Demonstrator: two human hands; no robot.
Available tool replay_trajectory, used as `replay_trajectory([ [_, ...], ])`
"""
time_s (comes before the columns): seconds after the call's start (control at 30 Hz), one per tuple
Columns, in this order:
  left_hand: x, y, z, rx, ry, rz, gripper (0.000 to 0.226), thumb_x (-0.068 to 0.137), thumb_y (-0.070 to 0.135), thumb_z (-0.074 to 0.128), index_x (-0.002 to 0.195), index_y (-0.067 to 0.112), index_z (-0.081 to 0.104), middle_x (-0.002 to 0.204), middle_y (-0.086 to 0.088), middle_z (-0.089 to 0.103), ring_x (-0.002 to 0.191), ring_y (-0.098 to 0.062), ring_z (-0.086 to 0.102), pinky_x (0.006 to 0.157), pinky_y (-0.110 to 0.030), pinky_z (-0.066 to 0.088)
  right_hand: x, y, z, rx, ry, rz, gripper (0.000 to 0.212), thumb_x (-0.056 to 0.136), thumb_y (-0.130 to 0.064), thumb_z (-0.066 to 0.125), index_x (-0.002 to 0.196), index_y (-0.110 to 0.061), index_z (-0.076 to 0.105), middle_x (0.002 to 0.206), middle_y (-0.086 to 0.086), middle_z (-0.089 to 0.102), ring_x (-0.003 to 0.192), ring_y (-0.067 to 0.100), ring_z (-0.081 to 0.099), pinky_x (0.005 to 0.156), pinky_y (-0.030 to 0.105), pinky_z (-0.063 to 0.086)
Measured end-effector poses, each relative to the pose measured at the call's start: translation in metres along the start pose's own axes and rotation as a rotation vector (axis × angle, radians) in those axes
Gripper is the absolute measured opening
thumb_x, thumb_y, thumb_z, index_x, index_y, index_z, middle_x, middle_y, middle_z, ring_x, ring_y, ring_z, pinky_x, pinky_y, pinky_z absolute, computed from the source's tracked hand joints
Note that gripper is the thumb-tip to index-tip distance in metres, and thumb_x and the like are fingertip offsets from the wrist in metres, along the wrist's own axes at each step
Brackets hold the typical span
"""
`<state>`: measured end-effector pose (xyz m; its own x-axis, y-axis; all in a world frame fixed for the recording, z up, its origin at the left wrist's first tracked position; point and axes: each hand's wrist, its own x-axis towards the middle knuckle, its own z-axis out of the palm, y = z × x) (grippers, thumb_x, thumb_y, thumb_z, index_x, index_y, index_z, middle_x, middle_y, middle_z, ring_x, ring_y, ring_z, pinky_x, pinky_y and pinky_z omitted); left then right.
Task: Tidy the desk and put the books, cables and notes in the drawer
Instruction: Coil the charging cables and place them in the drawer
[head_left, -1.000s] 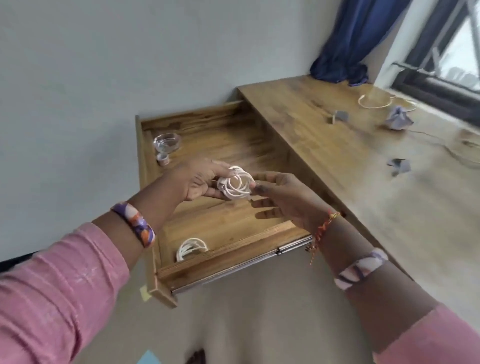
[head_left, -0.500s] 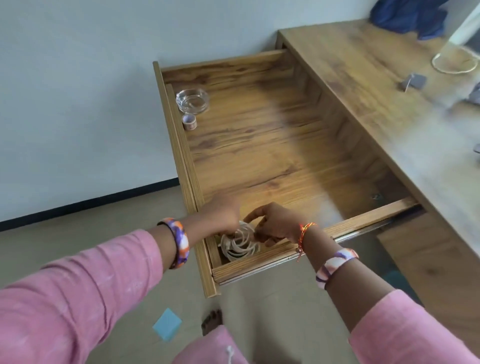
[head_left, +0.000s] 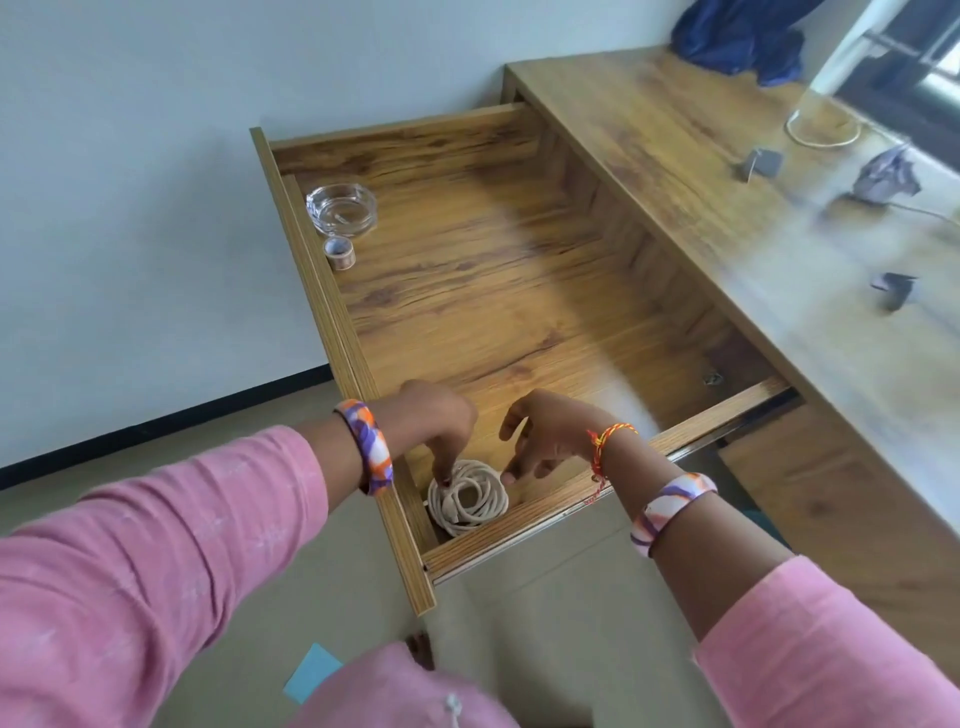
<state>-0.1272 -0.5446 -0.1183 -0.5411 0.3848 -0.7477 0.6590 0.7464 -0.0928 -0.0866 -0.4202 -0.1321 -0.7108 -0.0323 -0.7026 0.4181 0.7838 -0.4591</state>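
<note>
Two hands are down in the near-left corner of the open wooden drawer (head_left: 363, 332), either side of a coiled white cable (head_left: 468, 498) that lies flat on the drawer floor against the front wall. Left hand (head_left: 434, 423): fingers (head_left: 445, 470) point down and their tips touch the left edge of the coil; whether they pinch a strand or just rest on it, can't tell. Right hand (head_left: 545, 434): fingers loosely spread, not gripping anything, fingertips just beside the right edge of the coil, contact unclear.

Both wrists wear orange-purple-white bangles; the right one also has a red-yellow thread. Pink sleeves on both arms.

Far-left end of the drawer: a clear glass ashtray (head_left: 341, 209), and just beside it a small roll of tape (head_left: 340, 253).

On the wooden desk (head_left: 701, 171), well apart from the drawer: another white cable (head_left: 822, 128) in a loose loop near the far edge, a crumpled greyish paper (head_left: 886, 175), and two small dark grey items (head_left: 761, 163) (head_left: 894, 288), blurred, can't tell what. Blue curtain (head_left: 737, 36) bunched at the far end of the desk.

On the floor by the feet: a light blue sticky note (head_left: 311, 673).
</note>
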Motion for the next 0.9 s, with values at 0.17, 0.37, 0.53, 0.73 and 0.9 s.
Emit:
replay_trajectory([
  [0.17,0.002,-0.017,-0.025,-0.072,0.023,0.017,0.054,0.079,0.038,0.069,0.121,0.007,0.055,0.115,-0.007,0.064,0.103,-0.022,0.062,0.074,-0.027,0.049,-0.017,-0.003,-0.028,-0.001,0.079,-0.037,0.055,0.065,-0.015,0.084,0.114,-0.01,0.059,0.1,0.013,0.068,0.063,0.016,0.063,0.069,0.027,0.056],
  [0.37,-0.005,-0.007,-0.102,-0.22,0.197,0.192,0.05,0.079,0.037,0.069,0.119,0.01,0.058,0.113,-0.009,0.066,0.1,-0.022,0.063,0.075,-0.029,0.05,-0.057,0.005,-0.09,0.093,0.321,-0.056,0.043,0.067,-0.009,0.082,0.105,-0.008,0.062,0.088,0.011,0.068,0.069,0.022,0.064,0.082,0.041,0.057],
  [0.53,0.0,0.029,-0.182,-0.34,0.445,0.377,0.044,0.078,0.039,0.069,0.115,0.016,0.063,0.109,-0.001,0.067,0.097,-0.018,0.063,0.084,-0.032,0.053,-0.082,0.035,-0.164,0.141,0.559,-0.071,0.031,0.069,-0.005,0.078,0.097,-0.008,0.065,0.079,0.006,0.064,0.071,0.022,0.062,0.079,0.046,0.057],
  [0.73,0.049,0.079,-0.269,-0.503,0.637,0.417,0.038,0.078,0.036,0.07,0.111,0.018,0.064,0.109,0.001,0.067,0.098,-0.013,0.062,0.089,-0.029,0.05,-0.072,0.112,-0.264,0.168,0.736,-0.067,0.024,0.075,-0.009,0.075,0.096,-0.006,0.065,0.084,0.016,0.067,0.065,0.021,0.061,0.073,0.041,0.057],
  [0.9,0.13,0.134,-0.344,-0.578,0.733,0.403,0.034,0.079,0.032,0.07,0.11,0.019,0.064,0.106,0.003,0.065,0.091,-0.011,0.059,0.071,-0.02,0.044,-0.03,0.205,-0.333,0.137,0.918,-0.043,0.017,0.075,-0.017,0.074,0.09,-0.017,0.067,0.077,0.0,0.059,0.067,0.014,0.052,0.062,0.022,0.039],
])
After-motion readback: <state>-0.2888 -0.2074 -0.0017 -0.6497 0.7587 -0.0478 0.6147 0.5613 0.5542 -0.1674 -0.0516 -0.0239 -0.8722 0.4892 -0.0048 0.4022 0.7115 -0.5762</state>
